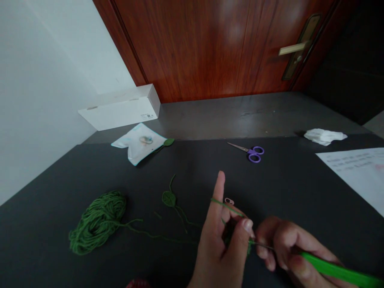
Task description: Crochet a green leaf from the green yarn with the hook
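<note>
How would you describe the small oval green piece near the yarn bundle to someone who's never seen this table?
On the dark table, find the big bundle of green yarn. Between it and the left hand lies the small oval green piece. Unlike the green leaf shape at the edge of the white packet, it lies apart, with loose strands trailing from both ends.

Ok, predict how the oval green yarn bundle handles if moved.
The oval green yarn bundle would probably sag, its strands loosely wound. It seems unlikely to roll, being elongated. Lifting might tug the thin green strand trailing toward the left hand.
</note>
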{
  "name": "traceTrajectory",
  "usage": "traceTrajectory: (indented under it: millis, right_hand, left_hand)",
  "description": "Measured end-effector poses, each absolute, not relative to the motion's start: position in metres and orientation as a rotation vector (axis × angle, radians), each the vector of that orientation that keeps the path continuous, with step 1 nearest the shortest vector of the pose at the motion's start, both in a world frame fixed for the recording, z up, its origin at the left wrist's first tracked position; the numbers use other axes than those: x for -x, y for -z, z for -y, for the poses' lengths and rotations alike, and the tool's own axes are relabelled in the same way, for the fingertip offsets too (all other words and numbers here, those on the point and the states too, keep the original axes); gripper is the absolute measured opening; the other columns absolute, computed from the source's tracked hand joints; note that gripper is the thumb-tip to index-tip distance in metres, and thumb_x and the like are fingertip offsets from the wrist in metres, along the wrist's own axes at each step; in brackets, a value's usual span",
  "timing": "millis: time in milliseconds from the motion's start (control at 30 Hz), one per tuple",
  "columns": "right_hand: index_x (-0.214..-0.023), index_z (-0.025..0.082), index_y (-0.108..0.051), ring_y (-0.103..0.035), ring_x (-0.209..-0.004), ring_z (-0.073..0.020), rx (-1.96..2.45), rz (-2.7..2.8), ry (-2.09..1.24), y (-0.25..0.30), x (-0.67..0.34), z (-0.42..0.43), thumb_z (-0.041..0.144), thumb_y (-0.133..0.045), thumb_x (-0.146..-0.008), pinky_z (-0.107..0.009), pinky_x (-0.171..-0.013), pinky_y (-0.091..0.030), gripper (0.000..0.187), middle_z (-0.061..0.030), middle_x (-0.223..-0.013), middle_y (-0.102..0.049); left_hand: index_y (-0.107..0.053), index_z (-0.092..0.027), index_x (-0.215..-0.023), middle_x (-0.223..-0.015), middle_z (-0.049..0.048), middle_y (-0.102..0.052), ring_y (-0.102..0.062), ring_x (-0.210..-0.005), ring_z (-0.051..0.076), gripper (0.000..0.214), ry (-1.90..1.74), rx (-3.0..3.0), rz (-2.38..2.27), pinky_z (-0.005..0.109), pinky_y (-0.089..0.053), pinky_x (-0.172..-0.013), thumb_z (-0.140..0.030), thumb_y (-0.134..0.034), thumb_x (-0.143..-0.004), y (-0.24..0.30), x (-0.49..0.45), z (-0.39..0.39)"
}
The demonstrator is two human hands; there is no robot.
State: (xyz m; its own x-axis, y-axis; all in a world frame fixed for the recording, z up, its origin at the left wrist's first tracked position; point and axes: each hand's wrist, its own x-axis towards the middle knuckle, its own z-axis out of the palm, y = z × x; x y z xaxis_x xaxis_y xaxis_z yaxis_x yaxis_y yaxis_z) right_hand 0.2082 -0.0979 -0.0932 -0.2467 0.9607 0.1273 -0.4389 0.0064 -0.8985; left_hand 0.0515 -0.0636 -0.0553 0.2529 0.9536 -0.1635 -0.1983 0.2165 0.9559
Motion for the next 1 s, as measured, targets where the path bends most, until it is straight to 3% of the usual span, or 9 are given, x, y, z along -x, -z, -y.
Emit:
traceTrajectory:
  millis: [133,333,533,667,733,1000]
  right_hand:
    - [-0.078,0.028,-0.062,-0.051,-0.075,-0.0187,0.698,1.037,-1.48,0.095,-0.204,0.094,0.055,-0.057,-0.089,-0.029,-0.071,-0.044,0.029,0.0003,-0.079,-0.056]
    - [-0.07,0.026,-0.063,-0.047,-0.066,-0.0177,0.688,0.803,-1.634,0.083,-0.199,0.083,0.06,-0.06,-0.083,-0.028,-0.065,-0.043,0.037,0.0006,-0.069,-0.053]
    - [-0.074,0.026,-0.063,-0.048,-0.075,-0.0186,0.672,0.763,-1.658,0.083,-0.2,0.09,0.06,-0.059,-0.085,-0.028,-0.073,-0.046,0.035,-0.0005,-0.082,-0.053]
    - [-0.071,0.025,-0.053,-0.05,-0.079,-0.0183,0.724,0.808,-1.63,0.085,-0.202,0.095,0.039,-0.079,-0.075,-0.027,-0.073,-0.046,0.03,0.0012,-0.082,-0.054]
    - [-0.067,0.024,-0.049,-0.052,-0.084,-0.0185,0.758,0.798,-1.632,0.082,-0.202,0.094,0.027,-0.08,-0.075,-0.027,-0.075,-0.047,0.032,0.001,-0.083,-0.056]
    - [-0.061,0.022,-0.049,-0.052,-0.076,-0.0157,0.807,0.8,-1.53,0.068,-0.209,0.089,0.022,-0.081,-0.072,-0.022,-0.067,-0.048,0.034,0.0016,-0.081,-0.056]
  left_hand:
    - [-0.022,-0.039,-0.15,-0.075,-0.005,-0.053,-0.048,-0.065,0.009,0.073,-1.141,-0.998,-0.935,0.02,-0.042,-0.061,-0.025,-0.06,-0.089,0.066,-0.058,0.062]
    - [-0.021,-0.034,-0.151,-0.078,-0.0042,-0.057,-0.052,-0.071,0.011,0.079,-1.134,-0.911,-0.868,0.024,-0.045,-0.069,-0.018,-0.062,-0.086,0.056,-0.066,0.057]
    - [-0.034,-0.042,-0.144,-0.081,-0.0048,-0.056,-0.056,-0.071,0.011,0.066,-1.222,-0.949,-0.888,0.026,-0.049,-0.072,-0.018,-0.06,-0.088,0.062,-0.078,0.062]
    - [-0.045,-0.04,-0.14,-0.081,-0.0039,-0.06,-0.054,-0.068,0.009,0.058,-1.317,-1.112,-0.936,0.019,-0.047,-0.064,-0.02,-0.062,-0.088,0.064,-0.082,0.067]
    - [-0.046,-0.041,-0.139,-0.079,-0.0045,-0.06,-0.054,-0.068,0.008,0.058,-1.309,-1.131,-0.953,0.018,-0.046,-0.065,-0.018,-0.063,-0.088,0.061,-0.082,0.067]
    - [-0.035,-0.047,-0.143,-0.077,-0.0071,-0.052,-0.045,-0.072,0.009,0.068,-1.217,-0.801,-0.864,0.022,-0.04,-0.073,-0.019,-0.064,-0.087,0.039,-0.074,0.063]
